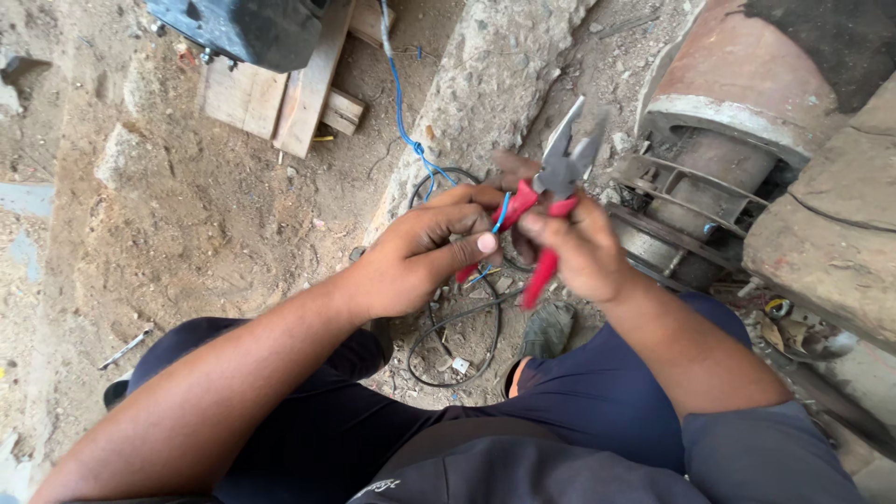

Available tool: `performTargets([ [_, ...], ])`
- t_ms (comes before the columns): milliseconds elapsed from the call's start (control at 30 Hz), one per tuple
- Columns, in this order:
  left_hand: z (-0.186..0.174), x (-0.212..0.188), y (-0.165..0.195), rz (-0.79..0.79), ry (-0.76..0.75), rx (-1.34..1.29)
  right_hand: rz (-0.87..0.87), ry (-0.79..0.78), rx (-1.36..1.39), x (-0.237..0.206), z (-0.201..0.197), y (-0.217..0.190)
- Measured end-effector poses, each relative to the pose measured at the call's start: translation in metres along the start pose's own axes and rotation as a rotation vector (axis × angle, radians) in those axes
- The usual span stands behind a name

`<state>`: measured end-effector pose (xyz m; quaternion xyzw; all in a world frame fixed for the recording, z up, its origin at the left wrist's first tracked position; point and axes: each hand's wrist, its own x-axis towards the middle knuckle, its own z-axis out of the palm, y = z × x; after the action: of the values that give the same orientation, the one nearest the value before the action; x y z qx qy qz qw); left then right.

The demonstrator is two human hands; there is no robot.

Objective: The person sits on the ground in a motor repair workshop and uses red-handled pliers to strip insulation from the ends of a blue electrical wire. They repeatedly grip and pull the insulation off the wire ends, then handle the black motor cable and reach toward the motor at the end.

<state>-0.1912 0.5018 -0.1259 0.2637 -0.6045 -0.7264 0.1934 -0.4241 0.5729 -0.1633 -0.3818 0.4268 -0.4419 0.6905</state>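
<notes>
My right hand (579, 250) grips red-handled pliers (558, 191), their grey jaws open and pointing up. My left hand (420, 254) meets it from the left, fingers pinched on a thin blue wire (502, 213) that runs between the two hands next to the pliers' handles. Both hands are held above my knees in dark blue trousers. Where the wire's end lies inside the fingers is hidden.
A blue cable (401, 112) trails across the dirt ground beside a concrete slab (485, 84). A black cable loop (457, 345) lies under the hands. A rusty motor with a metal housing (709, 159) stands to the right. Wooden boards (280, 93) and a dark machine (243, 28) lie at the top left.
</notes>
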Motion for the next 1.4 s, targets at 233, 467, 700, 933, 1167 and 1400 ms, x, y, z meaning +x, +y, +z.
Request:
performTargets([
  [233,-0.027,-0.005,0.038,0.017,0.153,0.582,0.186,-0.044,0.2,0.008,-0.014,-0.014],
  [467,-0.026,0.001,0.043,0.137,0.167,0.69,0.144,-0.018,-0.36,0.005,-0.005,-0.011],
  [700,-0.02,-0.001,0.051,0.195,0.272,0.79,-0.097,0.029,-0.683,0.004,0.009,-0.016],
  [933,-0.01,-0.006,0.055,0.175,0.305,0.795,-0.348,0.07,-1.092,0.007,0.018,-0.012],
  [1167,-0.004,-0.009,0.061,0.205,0.246,0.769,-0.597,0.185,-1.435,0.007,0.01,-0.006],
  [1400,-0.004,-0.012,0.066,0.213,0.166,0.652,-0.678,0.227,-1.461,0.003,-0.001,0.001],
])
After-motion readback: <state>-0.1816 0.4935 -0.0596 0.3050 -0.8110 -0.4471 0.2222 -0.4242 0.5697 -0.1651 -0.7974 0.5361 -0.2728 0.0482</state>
